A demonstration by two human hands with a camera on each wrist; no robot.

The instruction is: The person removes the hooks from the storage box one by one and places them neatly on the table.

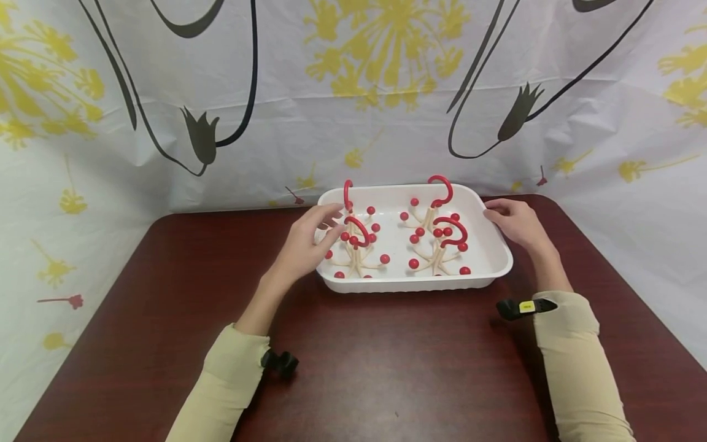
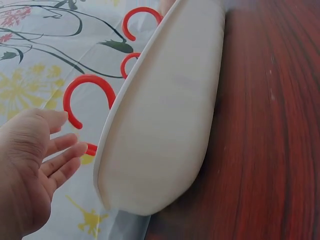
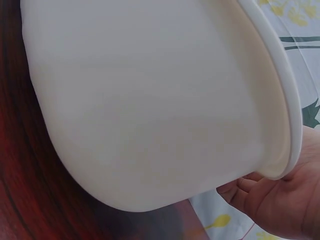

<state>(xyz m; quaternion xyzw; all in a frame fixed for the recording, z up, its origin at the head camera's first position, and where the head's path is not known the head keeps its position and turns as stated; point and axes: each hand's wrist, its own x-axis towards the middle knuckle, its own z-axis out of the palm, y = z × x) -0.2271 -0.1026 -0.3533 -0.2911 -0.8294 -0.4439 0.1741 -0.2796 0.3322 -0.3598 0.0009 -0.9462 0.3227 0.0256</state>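
A white tray with rounded corners stands on the table. In it are several beige many-armed stands, such as the front right one, each with red balls on its arm tips and a red hook on top. My left hand is over the tray's left rim, fingers spread. In the left wrist view its thumb tip is right at a red hook, and other fingertips are close to the stand. My right hand grips the tray's far right corner, fingers bent round the rim; the tray wall partly hides them.
The tray is near the back of a dark red-brown table. A white cloth with yellow and grey flower prints hangs right behind it and along both sides. Black wrist straps with small cameras sit at both cuffs.
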